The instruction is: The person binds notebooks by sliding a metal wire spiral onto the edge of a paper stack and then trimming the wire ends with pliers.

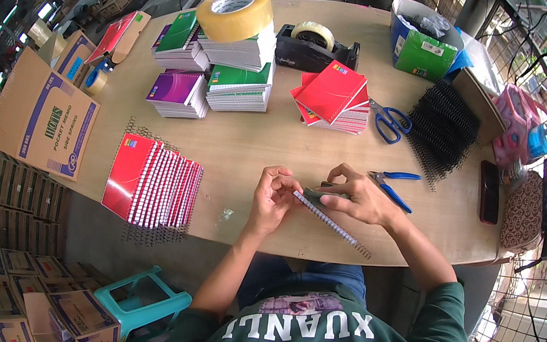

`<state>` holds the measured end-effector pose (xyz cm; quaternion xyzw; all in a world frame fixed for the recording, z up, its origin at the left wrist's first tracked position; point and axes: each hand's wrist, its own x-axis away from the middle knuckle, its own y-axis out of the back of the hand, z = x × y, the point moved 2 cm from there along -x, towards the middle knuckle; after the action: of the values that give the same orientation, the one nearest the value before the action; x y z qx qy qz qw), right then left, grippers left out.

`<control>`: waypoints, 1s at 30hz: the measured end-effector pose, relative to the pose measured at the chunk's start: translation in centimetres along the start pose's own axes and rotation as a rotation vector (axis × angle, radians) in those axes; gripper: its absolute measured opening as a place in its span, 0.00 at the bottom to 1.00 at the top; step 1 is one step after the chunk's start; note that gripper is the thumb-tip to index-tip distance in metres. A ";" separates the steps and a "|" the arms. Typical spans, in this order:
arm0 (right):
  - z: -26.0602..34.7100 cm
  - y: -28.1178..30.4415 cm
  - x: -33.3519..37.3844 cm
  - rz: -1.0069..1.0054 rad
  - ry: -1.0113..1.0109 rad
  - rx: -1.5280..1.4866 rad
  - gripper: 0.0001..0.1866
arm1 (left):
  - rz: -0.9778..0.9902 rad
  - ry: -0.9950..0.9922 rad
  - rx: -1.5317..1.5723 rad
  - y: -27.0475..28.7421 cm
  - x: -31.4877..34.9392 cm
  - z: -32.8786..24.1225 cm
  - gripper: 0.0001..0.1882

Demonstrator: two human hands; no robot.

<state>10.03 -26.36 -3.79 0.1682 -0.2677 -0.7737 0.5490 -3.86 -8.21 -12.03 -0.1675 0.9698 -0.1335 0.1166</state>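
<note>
Here we are at the near edge of the counter [242,141], and the small spiral notebook [326,219] is up between both hands, spine slanting down to the right, a tail of wire poking out past its lower end. The left hand [275,192] has its fingers pinched on the upper end; the right hand [361,197] looks closed on the dark green cover, though its undersides are hidden. Watch that free wire: catch it on a sleeve or the counter's edge and the coil could bend or drag out of its holes. If the left pinch slackens, the notebook could twist and the pages slip out of line. And over on the left, the row of red notebooks [144,183] has wire jutting from both ends, so neighbours could easily snag when one is lifted! Up top, a big tape roll [257,16] sits on stacked notebooks, and one knock might send it rolling. Blue-handled pliers [403,176] lie just beyond the right hand, black coils [439,128] heaped farther off. Around the room: cartons [19,193] piled at left, a teal stool [148,301] below, wire mesh [534,274] along the right.
</note>
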 end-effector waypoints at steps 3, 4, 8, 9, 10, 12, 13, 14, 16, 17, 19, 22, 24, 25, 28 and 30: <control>0.4 1.4 -0.6 -0.033 0.047 -0.149 0.29 | -0.017 0.014 0.010 0.0 -0.2 -0.3 0.27; 1.1 1.8 -0.6 -0.036 0.065 -0.209 0.29 | -0.029 0.031 0.006 -0.1 -0.1 -0.4 0.27; 0.4 0.9 -1.3 -0.055 0.009 -0.005 0.32 | -0.030 -0.008 0.052 -0.3 0.1 -1.2 0.28; -0.7 1.1 -0.8 -0.086 0.074 -0.045 0.30 | -0.031 -0.034 0.054 -0.1 0.3 -1.3 0.28; -1.2 1.4 -0.1 -0.128 0.066 -0.051 0.30 | -0.046 -0.058 0.052 0.3 0.7 -1.5 0.29; -2.1 1.9 1.8 -0.214 0.034 -0.053 0.31 | -0.080 -0.049 0.039 0.0 0.8 -2.2 0.33; -2.4 2.0 2.9 -0.299 -0.008 0.082 0.33 | -0.092 -0.041 0.034 -0.2 0.9 -2.6 0.34; -3.2 2.0 4.0 -0.367 -0.060 0.290 0.34 | -0.091 -0.006 0.051 -0.4 1.0 -2.8 0.36; -5.2 1.3 5.8 -0.499 -0.160 0.711 0.36 | -0.088 0.062 0.086 -0.6 1.1 -3.0 0.40; -6.0 0.7 6.7 -0.469 -0.229 0.777 0.35 | -0.094 0.047 0.065 -0.8 1.0 -3.2 0.40; -7.3 1.0 7.7 -0.487 -0.142 0.627 0.33 | -0.107 0.018 0.022 -1.1 1.1 -3.7 0.39; -7.9 1.3 8.5 -0.596 -0.112 0.538 0.31 | -0.136 0.050 0.032 -1.6 0.8 -4.4 0.41; -7.6 1.9 8.8 -0.622 -0.130 0.709 0.30 | -0.156 0.030 0.050 -2.3 0.7 -5.1 0.43; -6.0 2.5 8.4 -0.689 -0.028 0.783 0.30 | -0.169 0.014 0.060 -2.7 0.5 -5.5 0.43; -0.1 4.2 6.4 -0.641 0.187 0.551 0.28 | -0.151 0.091 -0.034 -2.9 0.5 -6.0 0.46; 3.2 4.9 4.7 -0.574 0.381 0.634 0.27 | -0.168 0.100 -0.059 -3.0 0.7 -5.9 0.45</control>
<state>10.37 -31.26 1.87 0.5340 -0.3280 -0.7296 0.2736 -5.23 -9.84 -5.72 -0.2448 0.9604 -0.1226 0.0513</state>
